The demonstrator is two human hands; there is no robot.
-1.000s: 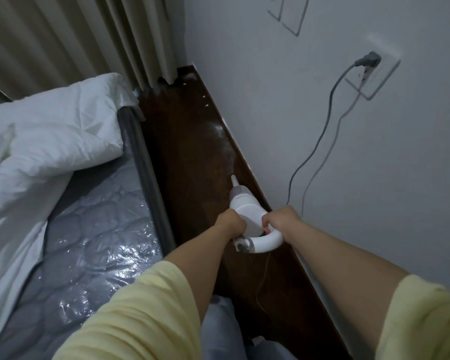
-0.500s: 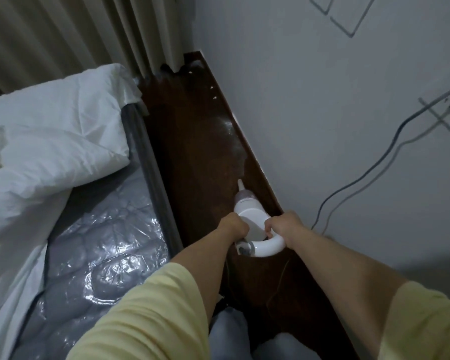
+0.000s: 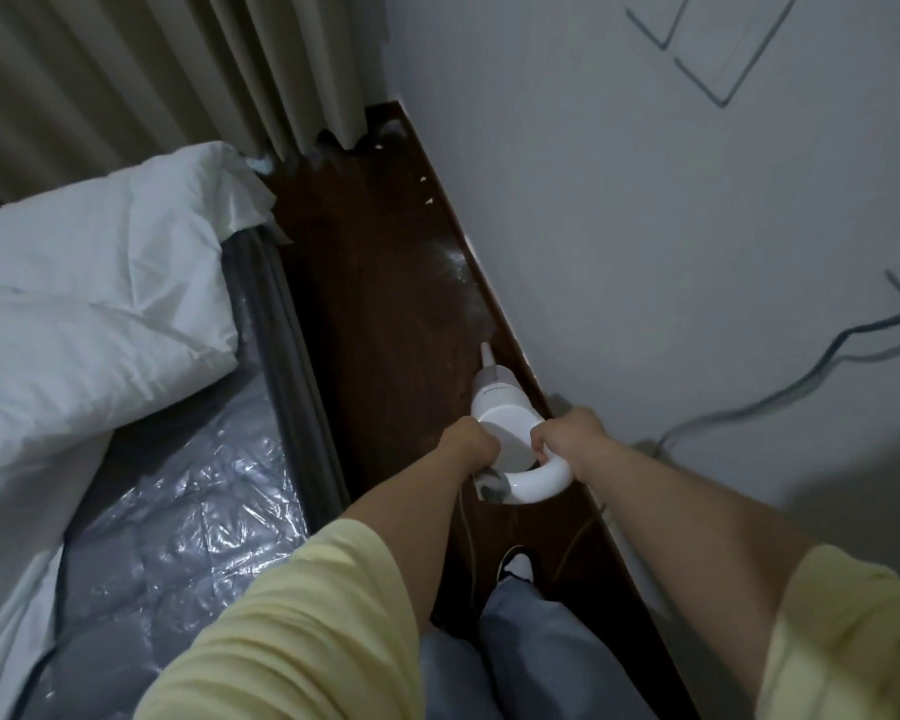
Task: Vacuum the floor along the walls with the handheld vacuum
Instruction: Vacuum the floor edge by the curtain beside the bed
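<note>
White plastic, the handheld vacuum (image 3: pixel 500 423) lies low over the dark wood floor (image 3: pixel 380 324), in the narrow strip between the bed and the wall (image 3: pixel 619 226). Its long axis runs away from the person and roughly parallel to the skirting, with the thin nozzle (image 3: pixel 487 356) at the far end, close to the floor beside the wall's foot. The looped handle sits at the near end, so the whole body lies ahead of the fingers. The right hand (image 3: pixel 567 433) curls round the handle on the wall side; the left hand (image 3: pixel 468 444) grips the near end of the body on the bed side. Both are about equally near. Pale dust (image 3: pixel 461 272) lies just beyond the nozzle along the wall, and small white specks (image 3: pixel 427 192) farther on toward the curtain (image 3: pixel 178 70). A straight push forward along the axis looks like the next move.
</note>
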